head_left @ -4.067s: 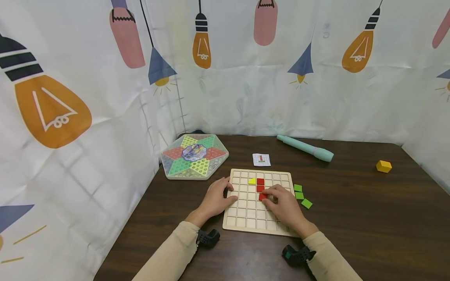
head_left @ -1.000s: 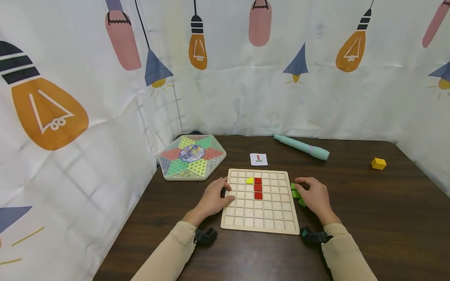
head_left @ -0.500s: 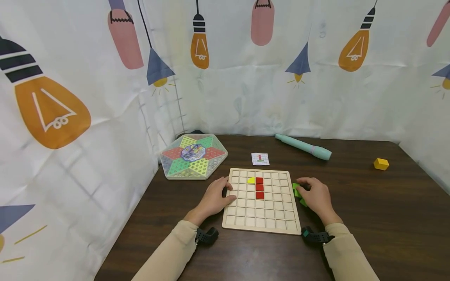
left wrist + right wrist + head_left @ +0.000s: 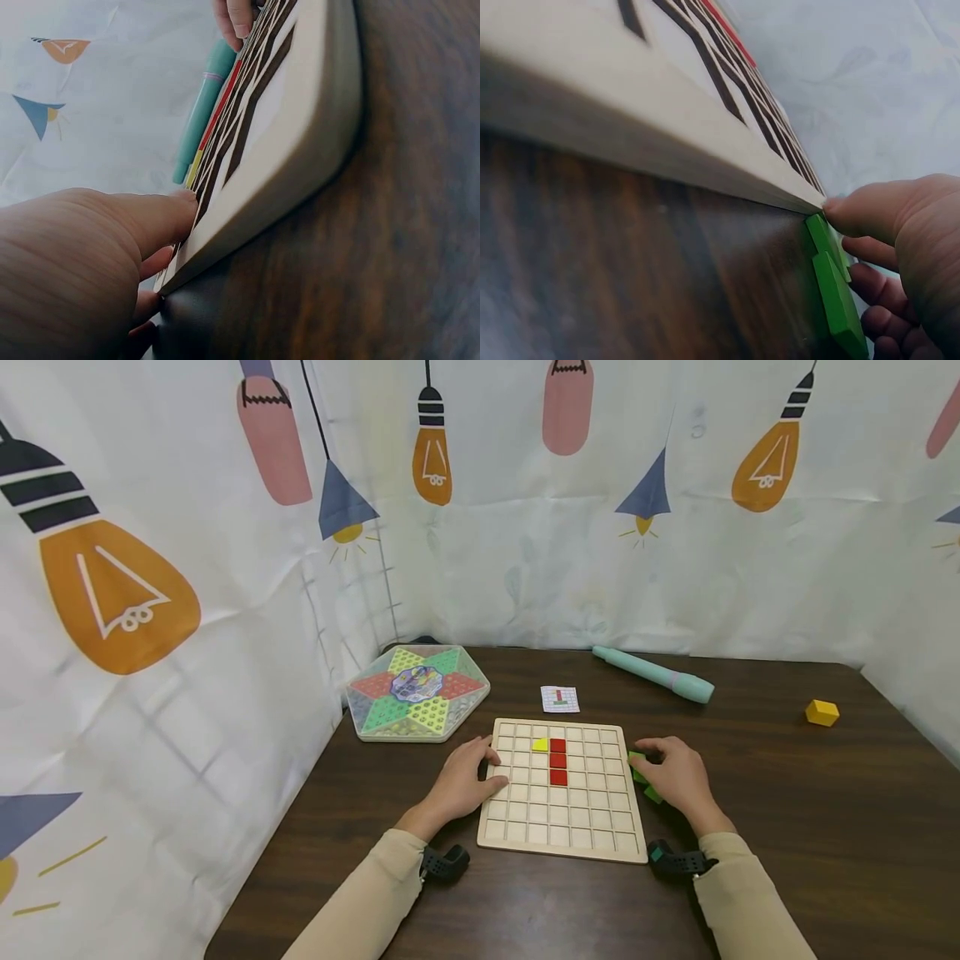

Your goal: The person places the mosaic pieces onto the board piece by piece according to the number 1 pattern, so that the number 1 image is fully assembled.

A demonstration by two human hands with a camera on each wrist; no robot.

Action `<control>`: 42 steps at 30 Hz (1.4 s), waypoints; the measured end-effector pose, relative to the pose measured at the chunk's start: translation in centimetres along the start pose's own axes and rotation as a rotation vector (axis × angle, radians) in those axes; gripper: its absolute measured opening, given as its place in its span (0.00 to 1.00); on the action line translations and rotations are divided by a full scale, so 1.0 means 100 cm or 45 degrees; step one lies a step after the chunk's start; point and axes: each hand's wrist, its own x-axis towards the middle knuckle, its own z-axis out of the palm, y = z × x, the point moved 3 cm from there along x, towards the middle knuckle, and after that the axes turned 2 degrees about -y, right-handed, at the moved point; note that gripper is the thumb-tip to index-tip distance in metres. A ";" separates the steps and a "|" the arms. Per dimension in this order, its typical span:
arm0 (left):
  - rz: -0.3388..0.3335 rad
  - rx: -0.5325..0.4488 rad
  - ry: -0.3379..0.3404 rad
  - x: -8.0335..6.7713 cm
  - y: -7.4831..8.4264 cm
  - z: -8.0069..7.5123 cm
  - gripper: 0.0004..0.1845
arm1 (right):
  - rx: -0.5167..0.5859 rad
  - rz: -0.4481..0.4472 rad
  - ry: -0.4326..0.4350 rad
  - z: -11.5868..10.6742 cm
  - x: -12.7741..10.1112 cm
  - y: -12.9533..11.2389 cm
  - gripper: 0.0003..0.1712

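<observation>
A wooden grid board [image 4: 562, 827] lies flat on the dark table. It holds a yellow tile [image 4: 539, 745] and a column of three red tiles [image 4: 557, 761]. My left hand [image 4: 483, 770] rests on the board's left edge, thumb on top and fingers along the side; the left wrist view shows that thumb [image 4: 161, 214] lying on the rim. My right hand [image 4: 651, 767] sits beside the board's right edge, curled over the green tiles [image 4: 637, 762]. In the right wrist view the thumb [image 4: 855, 214] presses a green tile [image 4: 832, 277] while the fingers curl behind it.
A hexagonal Chinese checkers box [image 4: 416, 693] stands at the left by the curtain. A small pattern card [image 4: 559, 699] lies behind the board, a teal pen [image 4: 652, 674] farther back, and a yellow block [image 4: 822, 712] at the far right. Printed curtains wall in the table.
Four seconds ago my right hand was on the board at the red tiles; it has since moved right to the green tiles. In the last second both hands have hardly moved.
</observation>
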 end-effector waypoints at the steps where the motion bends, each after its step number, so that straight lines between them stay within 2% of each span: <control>1: 0.004 -0.001 0.002 0.000 0.000 0.000 0.10 | 0.001 -0.001 -0.004 0.000 0.000 0.000 0.21; 6: 0.016 -0.002 0.007 0.001 0.000 0.000 0.10 | -0.006 -0.005 0.008 -0.002 0.001 0.000 0.19; 14: 0.008 -0.002 0.006 0.001 -0.001 0.001 0.10 | -0.062 -0.023 0.099 -0.005 0.000 0.002 0.18; 22: 0.009 0.005 0.006 0.001 -0.001 0.001 0.10 | -0.027 -0.022 0.032 -0.006 0.000 0.003 0.20; 28: 0.004 0.002 0.007 0.001 -0.001 0.000 0.11 | -0.054 -0.026 0.072 -0.008 0.000 0.002 0.17; 33: 0.002 -0.005 0.008 0.001 -0.001 0.000 0.10 | -0.087 -0.030 0.107 -0.010 0.000 0.004 0.19; 42: 0.016 0.006 0.010 0.001 -0.001 0.001 0.10 | -0.118 -0.009 0.045 -0.014 -0.002 0.009 0.22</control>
